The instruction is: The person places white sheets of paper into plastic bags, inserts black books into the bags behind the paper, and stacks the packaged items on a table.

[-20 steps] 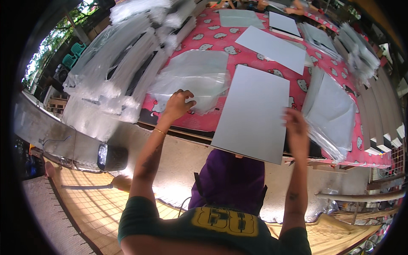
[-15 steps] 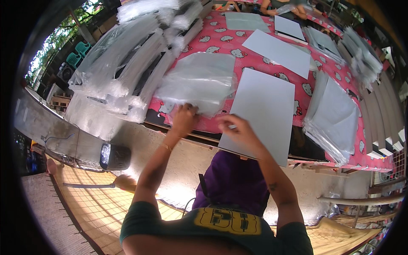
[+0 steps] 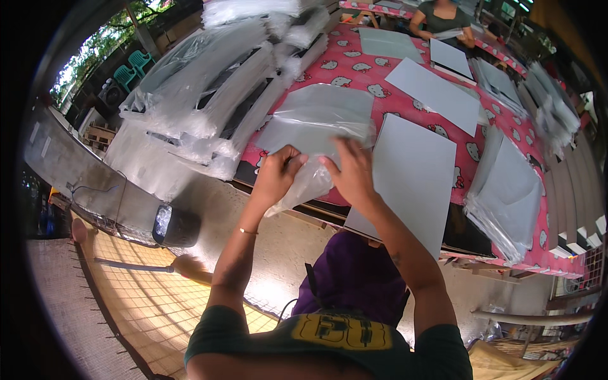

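At the near edge of the table, my left hand is closed on a clear plastic bag, pinching it between thumb and bent fingers. The bag's near end droops past the table edge. To its right, my right hand has its thumb at the plastic and its other fingers apart from the thumb; those fingertips are blurred. Beyond both hands lies a pile of clear plastic bags. A large white board lies beside my right hand, partly under my right forearm.
Tall piles of plastic-wrapped sheets stand at left. More bagged sheets and another white board lie rightward on the pink patterned tablecloth. Across the table is a person. A broom lies below left.
A bag's near end is now lifted from the pile and hangs between my hands. My right hand has moved from over the white board to the plastic. The whole view has shifted slightly.
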The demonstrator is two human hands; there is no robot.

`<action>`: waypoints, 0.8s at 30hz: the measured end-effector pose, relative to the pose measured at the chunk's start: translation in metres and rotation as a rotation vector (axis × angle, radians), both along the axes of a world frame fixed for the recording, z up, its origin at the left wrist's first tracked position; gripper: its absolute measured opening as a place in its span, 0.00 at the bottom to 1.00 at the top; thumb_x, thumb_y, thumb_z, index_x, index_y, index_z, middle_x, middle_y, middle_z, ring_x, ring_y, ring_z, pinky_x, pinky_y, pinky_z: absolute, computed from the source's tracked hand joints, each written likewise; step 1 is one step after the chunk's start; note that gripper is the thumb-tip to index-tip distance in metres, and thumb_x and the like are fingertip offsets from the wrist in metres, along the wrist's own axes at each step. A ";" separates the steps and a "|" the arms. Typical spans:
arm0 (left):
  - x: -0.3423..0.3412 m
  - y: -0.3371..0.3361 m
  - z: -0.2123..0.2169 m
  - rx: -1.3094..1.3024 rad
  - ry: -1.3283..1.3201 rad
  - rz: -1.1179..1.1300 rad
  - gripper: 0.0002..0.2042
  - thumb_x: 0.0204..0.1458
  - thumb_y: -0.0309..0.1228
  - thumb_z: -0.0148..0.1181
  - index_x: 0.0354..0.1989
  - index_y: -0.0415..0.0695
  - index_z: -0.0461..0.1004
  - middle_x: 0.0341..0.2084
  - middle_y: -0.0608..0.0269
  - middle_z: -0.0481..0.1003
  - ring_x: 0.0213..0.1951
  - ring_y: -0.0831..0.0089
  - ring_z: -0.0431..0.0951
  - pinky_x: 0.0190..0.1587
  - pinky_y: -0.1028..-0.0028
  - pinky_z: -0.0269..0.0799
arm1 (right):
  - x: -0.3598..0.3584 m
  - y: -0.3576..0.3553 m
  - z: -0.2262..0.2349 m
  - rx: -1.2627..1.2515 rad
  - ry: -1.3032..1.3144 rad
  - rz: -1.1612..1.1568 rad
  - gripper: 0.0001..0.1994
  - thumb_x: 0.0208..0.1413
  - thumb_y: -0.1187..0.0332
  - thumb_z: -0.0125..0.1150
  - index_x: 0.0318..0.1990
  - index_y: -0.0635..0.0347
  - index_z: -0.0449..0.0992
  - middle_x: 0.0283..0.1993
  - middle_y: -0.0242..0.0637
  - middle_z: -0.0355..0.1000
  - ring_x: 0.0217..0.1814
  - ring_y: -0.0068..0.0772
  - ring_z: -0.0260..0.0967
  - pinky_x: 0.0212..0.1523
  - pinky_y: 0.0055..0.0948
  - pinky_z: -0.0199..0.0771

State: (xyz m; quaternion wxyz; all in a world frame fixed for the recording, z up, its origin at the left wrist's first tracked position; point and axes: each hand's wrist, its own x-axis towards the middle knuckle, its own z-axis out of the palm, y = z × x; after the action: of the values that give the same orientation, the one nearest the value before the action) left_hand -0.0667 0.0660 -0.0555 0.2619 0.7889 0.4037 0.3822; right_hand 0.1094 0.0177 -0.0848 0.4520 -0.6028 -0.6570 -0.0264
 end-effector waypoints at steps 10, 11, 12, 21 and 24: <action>0.100 -0.009 0.059 -0.899 -0.912 -0.624 0.21 0.57 0.35 0.52 0.57 0.37 0.62 0.43 0.55 0.72 0.42 0.65 0.76 0.44 0.72 0.71 | 0.019 -0.050 -0.014 -0.027 1.473 0.384 0.19 0.58 0.65 0.56 0.55 0.60 0.64 0.45 0.34 0.68 0.50 0.29 0.66 0.50 0.34 0.68; 0.101 -0.017 0.041 -0.604 -0.698 -0.510 0.21 0.56 0.32 0.51 0.57 0.37 0.62 0.45 0.54 0.71 0.44 0.63 0.74 0.46 0.72 0.70 | 0.030 -0.051 -0.008 -0.033 1.708 0.429 0.18 0.59 0.66 0.55 0.55 0.59 0.64 0.45 0.34 0.69 0.51 0.27 0.65 0.49 0.32 0.68; 0.102 -0.028 0.009 -0.314 -0.482 -0.389 0.21 0.54 0.29 0.51 0.57 0.36 0.62 0.47 0.53 0.70 0.47 0.62 0.73 0.48 0.73 0.69 | 0.036 -0.053 -0.005 -0.016 1.821 0.531 0.17 0.59 0.64 0.55 0.53 0.60 0.65 0.48 0.36 0.66 0.49 0.29 0.66 0.52 0.33 0.69; 0.110 -0.060 -0.041 -0.053 -0.141 -0.108 0.21 0.49 0.27 0.58 0.53 0.37 0.66 0.45 0.43 0.70 0.44 0.50 0.73 0.44 0.64 0.69 | 0.049 -0.084 -0.047 -0.145 1.873 0.341 0.14 0.59 0.64 0.55 0.50 0.58 0.69 0.47 0.33 0.71 0.50 0.29 0.67 0.52 0.35 0.66; 0.115 -0.057 -0.061 -0.113 -0.089 -0.146 0.13 0.52 0.33 0.58 0.41 0.37 0.72 0.25 0.46 0.72 0.25 0.57 0.72 0.30 0.68 0.67 | 0.044 -0.087 -0.047 -0.184 1.879 0.219 0.10 0.60 0.64 0.53 0.46 0.55 0.70 0.41 0.32 0.71 0.39 0.28 0.68 0.44 0.34 0.73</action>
State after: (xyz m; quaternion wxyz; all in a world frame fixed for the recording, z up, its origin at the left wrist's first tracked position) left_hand 0.0486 0.0093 -0.1166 0.3507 0.7825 0.3539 0.3735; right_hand 0.1536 -0.0689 -0.1320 0.7461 -0.3457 -0.0769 0.5638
